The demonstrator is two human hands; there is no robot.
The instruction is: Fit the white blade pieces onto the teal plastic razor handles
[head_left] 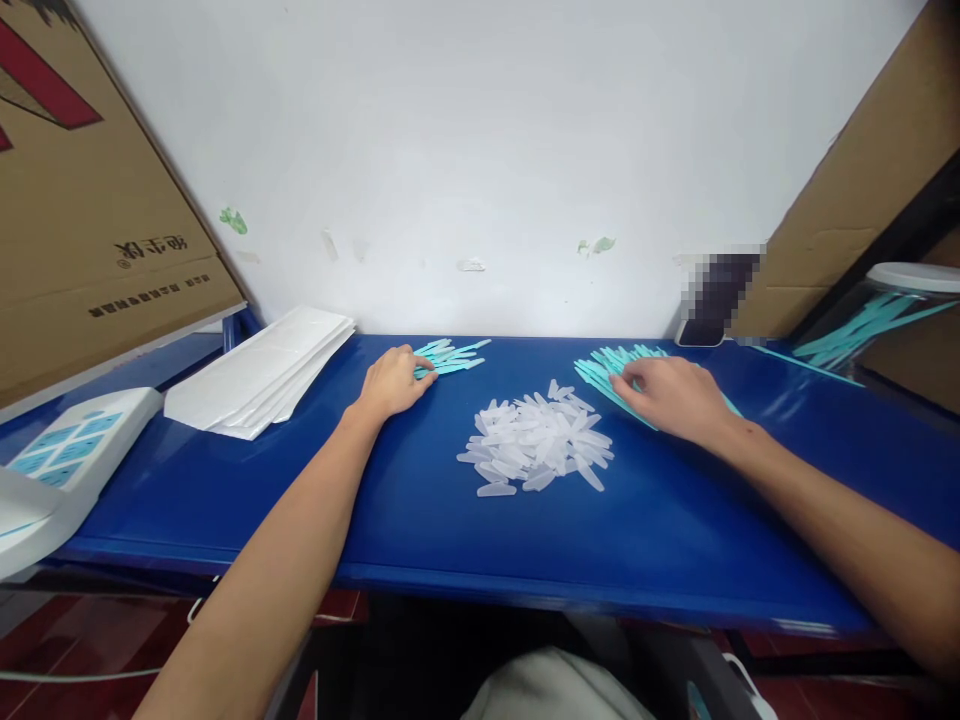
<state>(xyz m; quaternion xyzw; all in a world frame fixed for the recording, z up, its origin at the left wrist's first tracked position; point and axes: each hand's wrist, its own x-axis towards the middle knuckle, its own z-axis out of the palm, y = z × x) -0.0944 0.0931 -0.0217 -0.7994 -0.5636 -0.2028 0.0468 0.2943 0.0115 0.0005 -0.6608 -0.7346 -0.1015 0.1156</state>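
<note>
My left hand rests on a small pile of slim teal sticks shaped like eyebrow razors, some with whitish ends. Its thumb and index finger are apart over the near end of that pile. On the right, my right hand lies at a larger pile of teal sticks. Its fingers are curled, with the thumb against them at the sticks; the exact hold is partly hidden. Between both hands, nearer to me, lies a loose heap of small translucent white plastic covers.
A blue table meets a white wall. White paper bags and a white device with blue labels stand left, below a cardboard box. A phone leans at the back right near a clear jar of teal sticks.
</note>
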